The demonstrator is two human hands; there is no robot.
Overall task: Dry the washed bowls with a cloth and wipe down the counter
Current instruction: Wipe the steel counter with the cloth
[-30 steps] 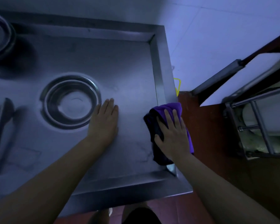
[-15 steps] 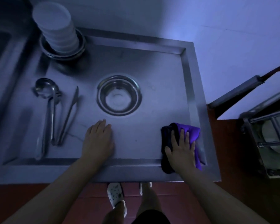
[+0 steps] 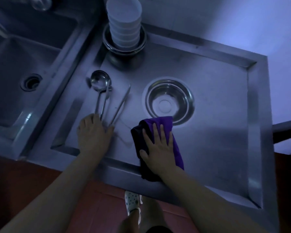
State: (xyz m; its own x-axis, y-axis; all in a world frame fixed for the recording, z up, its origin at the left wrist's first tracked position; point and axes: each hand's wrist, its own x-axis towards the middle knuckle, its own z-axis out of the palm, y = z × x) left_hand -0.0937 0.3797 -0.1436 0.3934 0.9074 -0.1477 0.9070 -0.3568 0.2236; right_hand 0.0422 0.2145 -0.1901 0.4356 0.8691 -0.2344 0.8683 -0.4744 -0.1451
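My right hand (image 3: 158, 145) lies flat with spread fingers on a purple and black cloth (image 3: 160, 122), pressing it onto the steel counter (image 3: 217, 132) near the front edge. A steel bowl (image 3: 169, 101) stands upright just beyond the cloth. My left hand (image 3: 93, 133) rests flat on the counter, its fingertips at the handle ends of a ladle (image 3: 100, 81) and tongs (image 3: 120, 106). A stack of white bowls (image 3: 124, 22) sits in steel bowls (image 3: 124, 46) at the back.
A deep sink basin (image 3: 23, 78) with a drain lies to the left. The counter has a raised rim (image 3: 252, 115) around it. The red floor and a white shoe (image 3: 133, 201) show below the front edge. A dark frame (image 3: 286, 132) is at the right.
My right hand slid the cloth leftward from the counter's right rim to just in front of the steel bowl. My left hand moved left to the utensil handles. The view shifted left.
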